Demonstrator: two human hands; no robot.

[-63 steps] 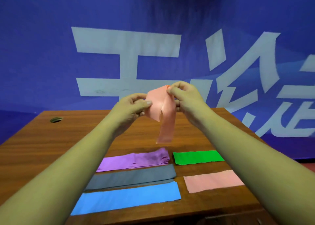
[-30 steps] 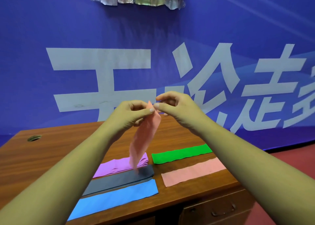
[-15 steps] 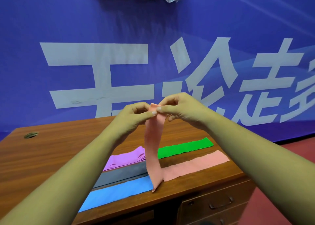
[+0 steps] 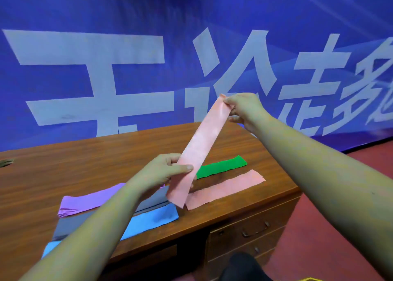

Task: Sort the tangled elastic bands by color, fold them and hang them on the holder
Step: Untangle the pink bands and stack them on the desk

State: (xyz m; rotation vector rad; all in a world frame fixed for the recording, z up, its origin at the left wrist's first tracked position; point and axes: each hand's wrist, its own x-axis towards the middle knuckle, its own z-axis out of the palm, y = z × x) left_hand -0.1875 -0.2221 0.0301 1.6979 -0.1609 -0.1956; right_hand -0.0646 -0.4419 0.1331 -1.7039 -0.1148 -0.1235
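A pink elastic band (image 4: pixel 202 140) is stretched on a slant in the air above the desk. My right hand (image 4: pixel 244 108) pinches its upper end and my left hand (image 4: pixel 161 172) grips it near the lower end. On the wooden desk (image 4: pixel 85 163) lie flat bands: a second pink band (image 4: pixel 225 189), a green band (image 4: pixel 221 167), a purple band (image 4: pixel 89 200), a grey band (image 4: pixel 70 227) and a blue band (image 4: pixel 153 221). No holder is in view.
A blue banner with large white characters (image 4: pixel 127 68) hangs right behind the desk. Drawers with handles (image 4: pixel 255 229) sit under the desk's right side. Red floor (image 4: pixel 319 248) lies to the right. A cable hole (image 4: pixel 6 162) is at the desk's far left.
Both hands held the band's top together; now my left hand has slid down along it and my right hand has moved up and right, pulling the band straight. The view has tilted down.
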